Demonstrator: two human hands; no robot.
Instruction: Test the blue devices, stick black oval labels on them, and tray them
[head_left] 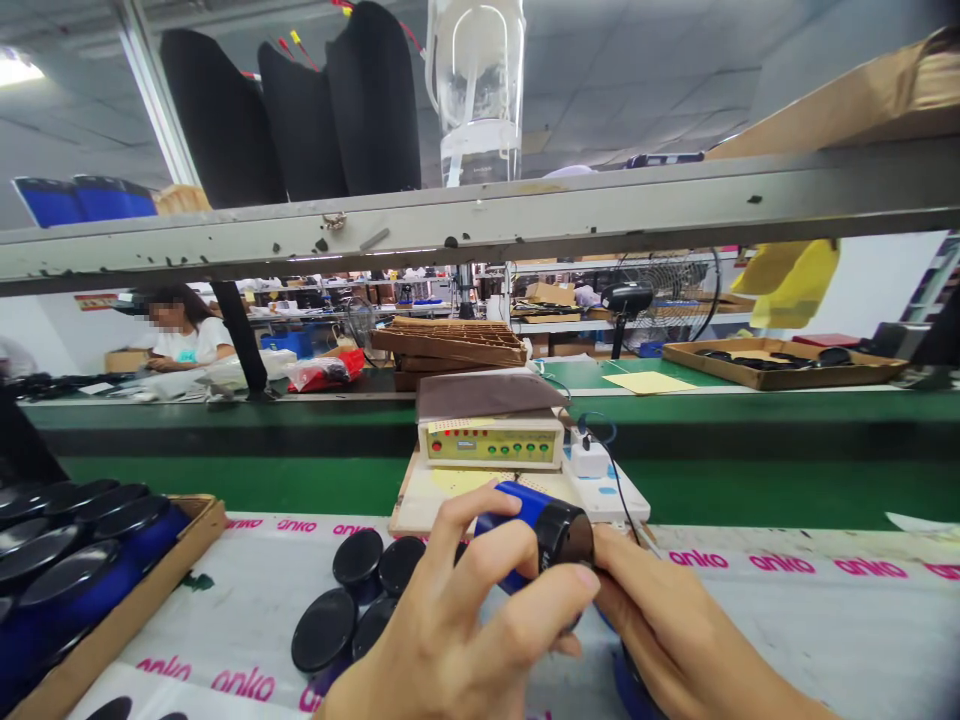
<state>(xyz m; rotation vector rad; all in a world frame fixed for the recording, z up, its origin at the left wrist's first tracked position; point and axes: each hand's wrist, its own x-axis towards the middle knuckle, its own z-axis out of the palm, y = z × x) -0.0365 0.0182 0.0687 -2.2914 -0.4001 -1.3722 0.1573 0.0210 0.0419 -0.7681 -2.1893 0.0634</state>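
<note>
A blue cylinder with a black end cap (pixel 534 508) is held tilted above the bench, in front of the instrument box. My left hand (pixel 480 600) grips it from the near left side, with thumb and fingers curved around the body. At the cap end, my right hand (pixel 652 610) is closed against the cylinder; its fingertips are partly hidden behind it. Several black-topped cylinders (pixel 324 630) stand on the bench left of my left hand, which partly covers them. Below my right wrist, part of another blue object (pixel 631 690) shows.
A cardboard tray (pixel 180 545) of blue, black-topped cylinders stands at left. Ahead sits an instrument box (pixel 491 447) with buttons, beside a white plug adapter (pixel 590 460) and cables. A metal shelf (pixel 480 215) crosses overhead. A person (pixel 191 335) sits beyond, at far left.
</note>
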